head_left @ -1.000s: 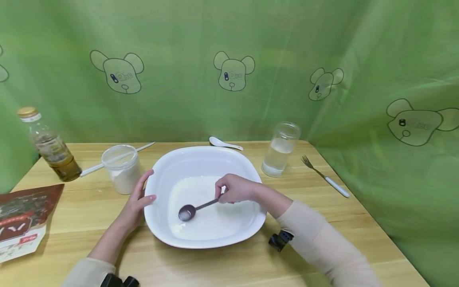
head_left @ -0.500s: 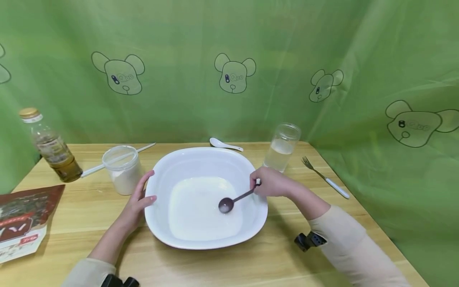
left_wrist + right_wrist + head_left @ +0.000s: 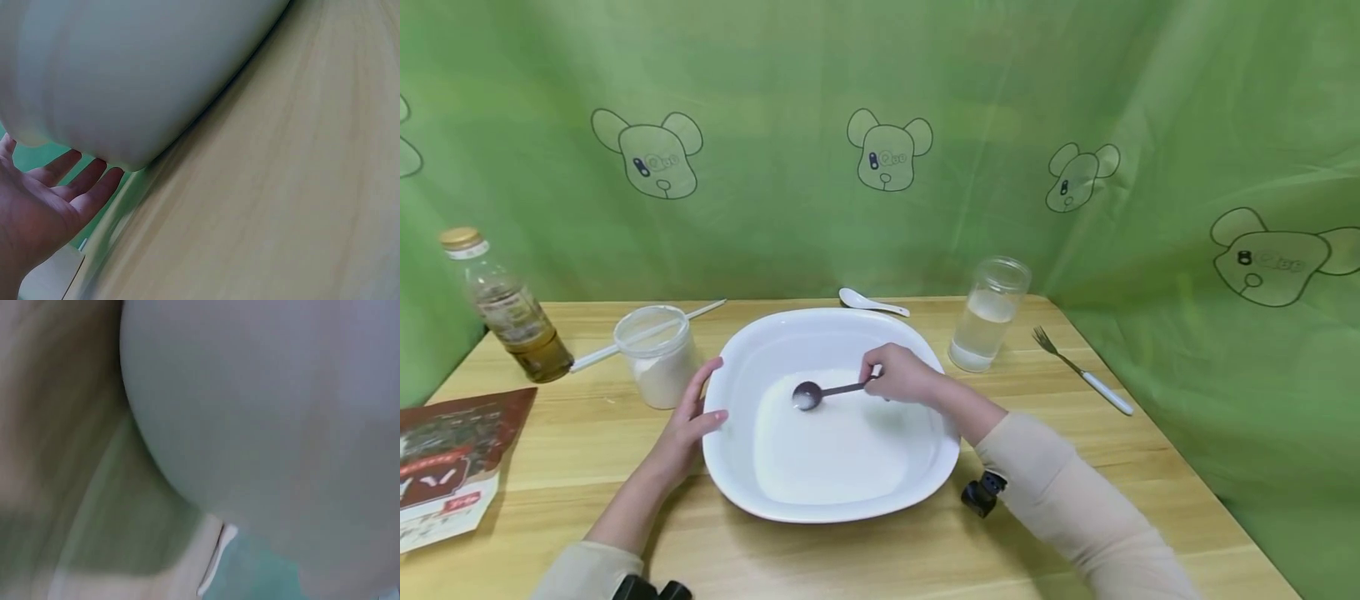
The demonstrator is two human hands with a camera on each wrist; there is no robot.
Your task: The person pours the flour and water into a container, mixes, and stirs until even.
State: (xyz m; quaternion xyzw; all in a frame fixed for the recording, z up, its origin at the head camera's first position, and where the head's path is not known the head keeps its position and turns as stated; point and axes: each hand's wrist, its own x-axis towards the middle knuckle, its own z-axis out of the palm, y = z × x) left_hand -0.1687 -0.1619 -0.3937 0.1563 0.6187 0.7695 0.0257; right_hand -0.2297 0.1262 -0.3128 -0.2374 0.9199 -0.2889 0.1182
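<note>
A large white basin (image 3: 831, 507) stands on the table, with whitish contents in its bottom; powder or liquid, I cannot tell. My left hand (image 3: 683, 425) holds its left rim, the thumb over the edge. In the left wrist view, the fingers (image 3: 94, 194) touch the basin's outer wall (image 3: 137, 69) from below the rim. Over the inside of the basin, my right hand (image 3: 898, 373) pinches the handle of a dark spoon (image 3: 807, 396), whose bowl is low over the contents. The basin's wall (image 3: 250, 412) fills most of the right wrist view, and the right hand is hidden there.
Left of the basin stand a jar of white powder (image 3: 662, 375), with a white stick (image 3: 703, 307) beside it, an oil-like bottle (image 3: 516, 321) and a printed bag (image 3: 456, 467). Behind lies a white spoon (image 3: 872, 302). To the right are a glass of water (image 3: 983, 325) and a fork (image 3: 1086, 375).
My right hand first swung the dark spoon to the right side of the basin, then back left and farther from me. The left hand and the basin have stayed in place.
</note>
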